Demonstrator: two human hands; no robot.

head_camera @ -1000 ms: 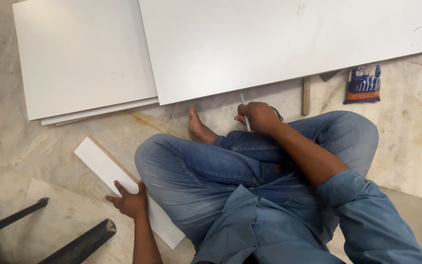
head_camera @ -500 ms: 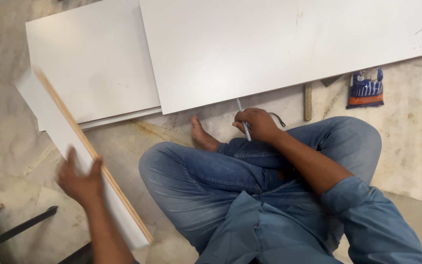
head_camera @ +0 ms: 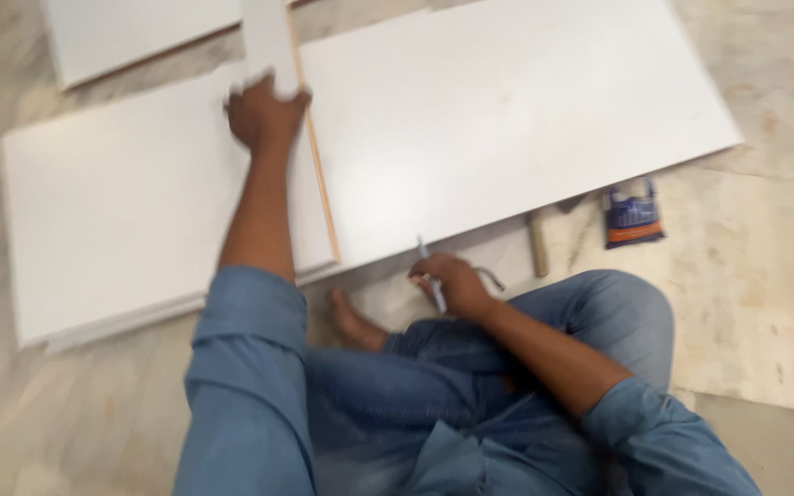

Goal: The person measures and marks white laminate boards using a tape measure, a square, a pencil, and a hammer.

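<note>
A person sits cross-legged on the pale stone floor (head_camera: 765,303), blue-trousered knees filling the bottom of the view from 5 to 7 o'clock, one bare foot (head_camera: 353,323) showing just below centre. Just right of centre, the right hand (head_camera: 448,287) rests above the knee with its fingers curled round a thin white pen-like tool (head_camera: 431,273), the tip pointing up toward 12 o'clock and lying close to the near edge of the large white panel (head_camera: 526,119). A bent metal piece (head_camera: 492,277) shows just beside that hand, too blurred to tell more. At 3 o'clock from the hand, a short wooden handle (head_camera: 538,244) lies on the floor at the panel's edge, and further toward 2 o'clock sits a small blue packet (head_camera: 632,213). From 7 o'clock the left arm in a blue sleeve stretches up toward 11 o'clock; the left hand (head_camera: 264,117) is clenched on the lower end of a narrow white board (head_camera: 268,41) with a raw wood-coloured edge, which runs up out of the top of the view. That board lies over the seam between the large panel and a stack of white panels (head_camera: 112,211) at 9 o'clock. Farthest off, at 11 o'clock, another white panel (head_camera: 130,32) lies flat on the floor.
</note>
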